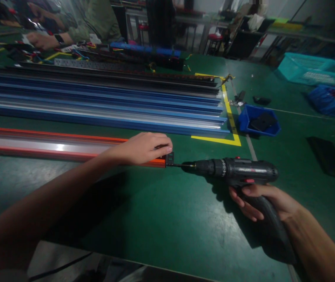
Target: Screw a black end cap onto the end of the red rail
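My left hand (pixel 145 148) is closed over the right end of a long orange-red metal profile (pixel 53 147) with a pale, shiny middle strip. A small black end piece (pixel 170 158) sits at that end, partly hidden by my fingers. In my right hand (pixel 261 203) is a black cordless drill (pixel 244 170), gripped by its handle and lying level. Its long thin bit points left, and the tip meets or nearly meets the black end piece at the lower corner of the profile.
Behind lie several blue profiles (pixel 103 103) and black ones within yellow tape (pixel 229 113). A small blue bin (pixel 245 121) holds black parts. Further right are a teal basket (pixel 311 70), another blue bin (pixel 323 102) and a flat black object (pixel 328 158). A co-worker's hand (pixel 42 40) is at far left.
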`<state>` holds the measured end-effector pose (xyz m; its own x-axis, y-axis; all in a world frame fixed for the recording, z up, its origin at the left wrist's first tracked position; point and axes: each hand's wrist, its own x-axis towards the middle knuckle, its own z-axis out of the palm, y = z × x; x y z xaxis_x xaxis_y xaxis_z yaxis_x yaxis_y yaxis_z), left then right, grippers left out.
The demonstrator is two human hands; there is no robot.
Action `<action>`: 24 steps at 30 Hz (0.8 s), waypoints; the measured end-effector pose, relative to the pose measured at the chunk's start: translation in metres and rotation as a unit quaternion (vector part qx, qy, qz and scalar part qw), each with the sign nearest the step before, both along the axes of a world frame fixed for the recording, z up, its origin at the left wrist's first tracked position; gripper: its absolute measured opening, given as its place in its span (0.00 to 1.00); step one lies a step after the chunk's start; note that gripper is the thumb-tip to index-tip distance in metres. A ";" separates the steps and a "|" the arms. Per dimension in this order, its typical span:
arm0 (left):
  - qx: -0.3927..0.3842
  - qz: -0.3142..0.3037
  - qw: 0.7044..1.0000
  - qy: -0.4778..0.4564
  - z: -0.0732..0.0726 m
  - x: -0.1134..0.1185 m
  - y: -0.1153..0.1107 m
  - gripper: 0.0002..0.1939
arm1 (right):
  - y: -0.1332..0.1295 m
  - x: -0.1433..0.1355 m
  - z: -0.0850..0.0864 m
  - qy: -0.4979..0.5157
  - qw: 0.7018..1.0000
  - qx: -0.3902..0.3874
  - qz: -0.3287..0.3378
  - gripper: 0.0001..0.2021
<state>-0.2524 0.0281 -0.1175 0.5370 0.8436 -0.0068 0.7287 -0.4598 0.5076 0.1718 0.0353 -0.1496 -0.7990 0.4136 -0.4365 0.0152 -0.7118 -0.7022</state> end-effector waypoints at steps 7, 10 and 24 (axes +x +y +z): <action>-0.005 0.004 1.000 0.002 0.001 0.000 0.000 0.22 | 0.001 0.001 0.000 0.014 1.000 -0.011 0.013 0.12; -0.007 0.005 1.000 0.001 0.001 0.000 0.000 0.22 | 0.001 0.001 0.000 0.012 1.000 -0.010 0.013 0.12; -0.002 0.000 1.000 0.002 0.000 -0.001 0.000 0.23 | 0.002 0.002 -0.001 0.009 1.000 -0.015 0.007 0.12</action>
